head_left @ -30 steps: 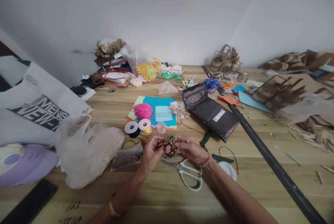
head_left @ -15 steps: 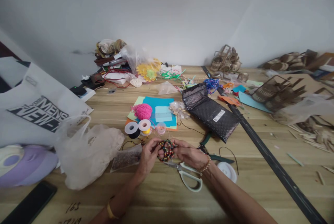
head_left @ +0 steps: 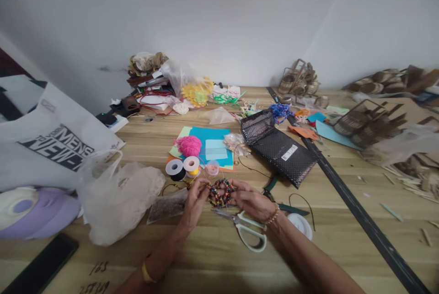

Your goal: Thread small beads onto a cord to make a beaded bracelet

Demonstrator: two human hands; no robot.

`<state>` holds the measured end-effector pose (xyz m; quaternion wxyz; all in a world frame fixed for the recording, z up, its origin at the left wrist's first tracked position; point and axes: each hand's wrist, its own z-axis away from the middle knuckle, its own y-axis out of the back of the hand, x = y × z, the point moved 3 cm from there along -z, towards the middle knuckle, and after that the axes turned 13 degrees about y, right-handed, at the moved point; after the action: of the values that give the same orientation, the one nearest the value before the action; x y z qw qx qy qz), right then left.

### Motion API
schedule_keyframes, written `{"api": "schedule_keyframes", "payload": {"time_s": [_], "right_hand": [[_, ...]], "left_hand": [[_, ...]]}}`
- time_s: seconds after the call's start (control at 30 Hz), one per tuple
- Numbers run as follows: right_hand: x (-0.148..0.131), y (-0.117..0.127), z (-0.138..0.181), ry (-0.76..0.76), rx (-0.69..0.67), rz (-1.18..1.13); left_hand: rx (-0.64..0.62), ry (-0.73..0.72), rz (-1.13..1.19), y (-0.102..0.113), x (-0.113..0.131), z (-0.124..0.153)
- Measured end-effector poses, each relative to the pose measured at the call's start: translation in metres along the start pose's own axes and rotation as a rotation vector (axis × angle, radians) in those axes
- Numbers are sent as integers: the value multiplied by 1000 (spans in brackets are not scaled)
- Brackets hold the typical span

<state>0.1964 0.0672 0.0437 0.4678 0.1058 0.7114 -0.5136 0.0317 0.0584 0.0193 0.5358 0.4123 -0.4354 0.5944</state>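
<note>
Between my two hands hang multicoloured bead strings [head_left: 219, 194], looped together just above the table. My left hand [head_left: 195, 200] pinches them at their left side. On the right side, my right hand [head_left: 253, 200] grips the strands with its fingertips; part of the beads is hidden behind the fingers. White-handled scissors [head_left: 251, 237] lie under and in front of my right hand, blades pointing left. A clear packet of small dark beads [head_left: 166, 205] rests beside my left hand. Spools of black thread [head_left: 175, 170] and yellow thread [head_left: 192, 166] stand just beyond the hands.
Pink yarn [head_left: 189, 146] sits on coloured paper [head_left: 206, 135]. A black bubble mailer [head_left: 279, 150] lies at right, near green-handled pliers [head_left: 293, 209] and a white spool [head_left: 300, 226]. A plastic bag [head_left: 120, 202] and phone [head_left: 43, 264] are at left. Small baskets [head_left: 298, 79] stand at the back.
The bead loops have spread wider between my hands, with a gap showing in them. Both hands still hold the strands, and the view has shifted slightly.
</note>
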Motion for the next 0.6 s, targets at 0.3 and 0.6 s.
{"api": "schedule_keyframes", "payload": {"time_s": [0.3, 0.6], "right_hand": [[10, -2, 0, 37, -43, 257], [-5, 0, 5, 61, -84, 522]], "left_hand": [[54, -52, -118, -5, -4, 8], [-148, -7, -128, -12, -9, 10]]}}
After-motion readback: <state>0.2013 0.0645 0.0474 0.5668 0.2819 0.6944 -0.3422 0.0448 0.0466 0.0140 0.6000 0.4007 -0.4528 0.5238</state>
